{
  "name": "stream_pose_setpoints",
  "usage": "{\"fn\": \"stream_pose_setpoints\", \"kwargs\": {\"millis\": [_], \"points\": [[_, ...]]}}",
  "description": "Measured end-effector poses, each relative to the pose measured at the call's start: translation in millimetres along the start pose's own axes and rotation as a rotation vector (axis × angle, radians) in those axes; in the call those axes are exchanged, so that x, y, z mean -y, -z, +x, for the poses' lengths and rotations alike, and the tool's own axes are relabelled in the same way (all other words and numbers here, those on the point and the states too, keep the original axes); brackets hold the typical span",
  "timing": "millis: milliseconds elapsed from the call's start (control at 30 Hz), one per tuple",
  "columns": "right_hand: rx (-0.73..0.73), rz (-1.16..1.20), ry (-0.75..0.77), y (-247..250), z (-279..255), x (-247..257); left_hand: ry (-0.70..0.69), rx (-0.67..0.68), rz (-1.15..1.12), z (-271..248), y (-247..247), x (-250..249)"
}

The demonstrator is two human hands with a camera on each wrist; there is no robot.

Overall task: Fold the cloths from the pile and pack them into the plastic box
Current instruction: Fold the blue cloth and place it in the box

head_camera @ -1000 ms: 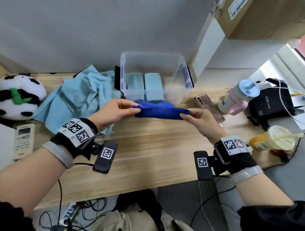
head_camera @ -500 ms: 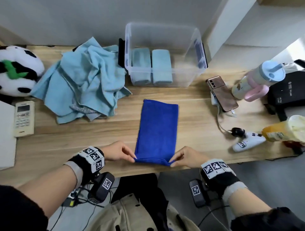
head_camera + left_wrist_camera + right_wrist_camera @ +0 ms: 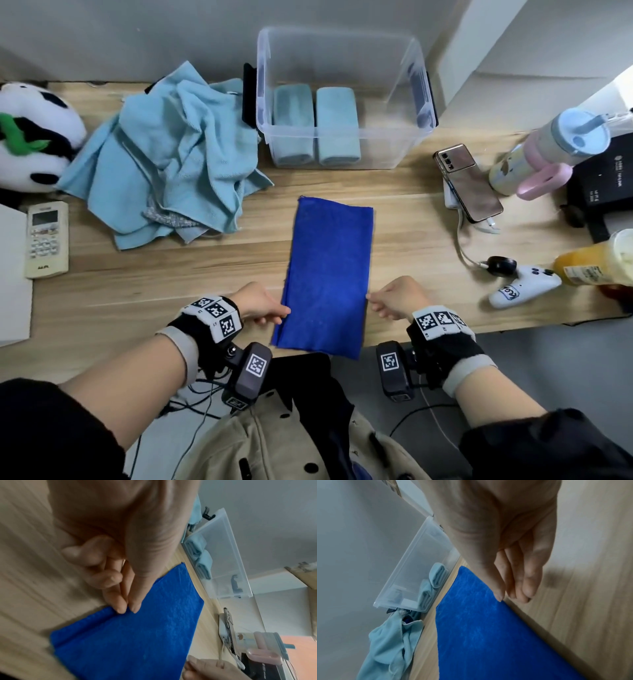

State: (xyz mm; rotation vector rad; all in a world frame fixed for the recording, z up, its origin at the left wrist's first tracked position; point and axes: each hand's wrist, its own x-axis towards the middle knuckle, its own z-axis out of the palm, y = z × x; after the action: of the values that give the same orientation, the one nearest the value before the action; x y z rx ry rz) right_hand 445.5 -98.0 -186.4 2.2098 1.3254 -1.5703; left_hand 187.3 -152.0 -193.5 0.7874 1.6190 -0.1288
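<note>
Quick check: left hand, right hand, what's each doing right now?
Left hand: pinching the blue cloth's left edge.
Right hand: fingers at the cloth's right edge; grip cannot be told.

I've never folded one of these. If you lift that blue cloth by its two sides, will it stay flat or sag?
The blue cloth would probably sag: it looks thin and soft, and its near end already droops over the table edge. Likely light, since fingertips alone handle it.
</note>
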Motion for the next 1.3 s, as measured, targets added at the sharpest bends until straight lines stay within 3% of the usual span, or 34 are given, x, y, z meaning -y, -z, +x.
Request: {"fn": "stream_pose_setpoints", "kwargs": {"millis": [267,467,567,867,967,1033,1167,1300], "points": [[0.112,0.112,-0.111,-13,-4,0,0.06,-0.006,0.139,-6,-12,-4],[0.091,0.023,-0.055,-16,-3,-2,0.072,-0.011,0.071,-11,-11,-1],[0.098,-0.005,-0.03,-16,-5,-2,0.069,-0.075,0.036,-11,-7,1],[0.042,-0.036,0.076,-21,-2,-9,-0.024,-0.198,-0.271,-7,-10,5],[0.085,0.029,0.055,-22,-4,-8,-0.074,-0.27,-0.246,-6,-13,1],[0.144,0.046,0.022,-21,-5,-8,-0.085,-0.248,-0.253,-5,-17,-1],[0.297,-0.03,-0.03,-22,-10,-11,-0.111,-0.286,-0.179,-4,-21,-3],[0.293,-0.045,-0.049,-26,-9,-15,-0.101,-0.398,-0.098,1,-21,3]]}}
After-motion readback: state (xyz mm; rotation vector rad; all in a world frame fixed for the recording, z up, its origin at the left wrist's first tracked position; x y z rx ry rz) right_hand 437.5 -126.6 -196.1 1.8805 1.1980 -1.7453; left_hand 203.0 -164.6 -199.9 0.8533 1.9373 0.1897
